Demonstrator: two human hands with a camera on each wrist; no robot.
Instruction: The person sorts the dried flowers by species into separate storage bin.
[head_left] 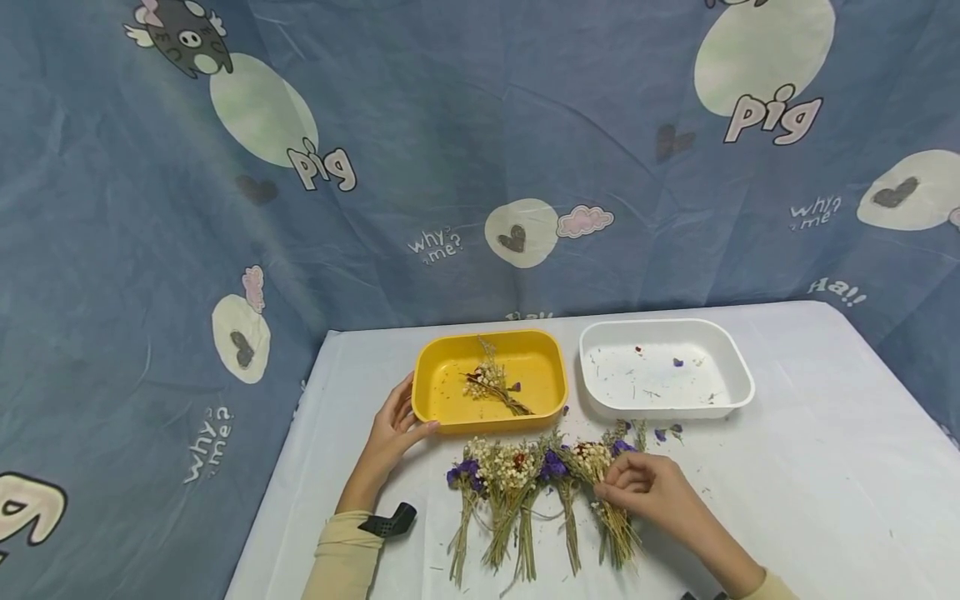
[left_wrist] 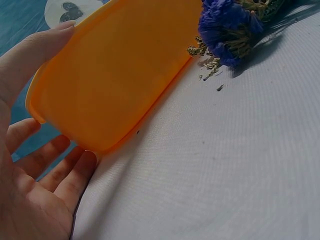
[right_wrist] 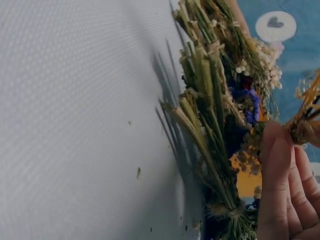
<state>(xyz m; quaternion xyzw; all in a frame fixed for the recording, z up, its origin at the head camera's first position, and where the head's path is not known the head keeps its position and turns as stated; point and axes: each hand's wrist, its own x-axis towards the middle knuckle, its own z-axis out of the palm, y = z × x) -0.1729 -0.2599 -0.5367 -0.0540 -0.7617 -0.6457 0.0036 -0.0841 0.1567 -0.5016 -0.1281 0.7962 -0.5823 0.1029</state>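
Note:
My left hand [head_left: 390, 437] grips the front-left corner of a yellow tray [head_left: 491, 425], thumb on the rim and fingers against its end; the left wrist view shows this hand [left_wrist: 40, 185] on the tray [left_wrist: 115, 75] closely. Inside the tray lies a small dried bunch [head_left: 491, 382]. In front, several tied dried bunches lie in a row, with white blooms [head_left: 517, 471] and purple ones [head_left: 553, 465]. At the row's right end my right hand [head_left: 656, 492] pinches a bunch [head_left: 592, 460]. The right wrist view shows thumb and fingers [right_wrist: 280, 170] at its tied part [right_wrist: 302, 129], beside other stems [right_wrist: 200, 115].
A white tray [head_left: 667, 408] with loose petals and bits stands right of the yellow one. Purple fragments [head_left: 667, 432] lie on the white cloth [head_left: 817, 467] in front of it. A printed blue curtain [head_left: 420, 142] hangs behind and at the sides.

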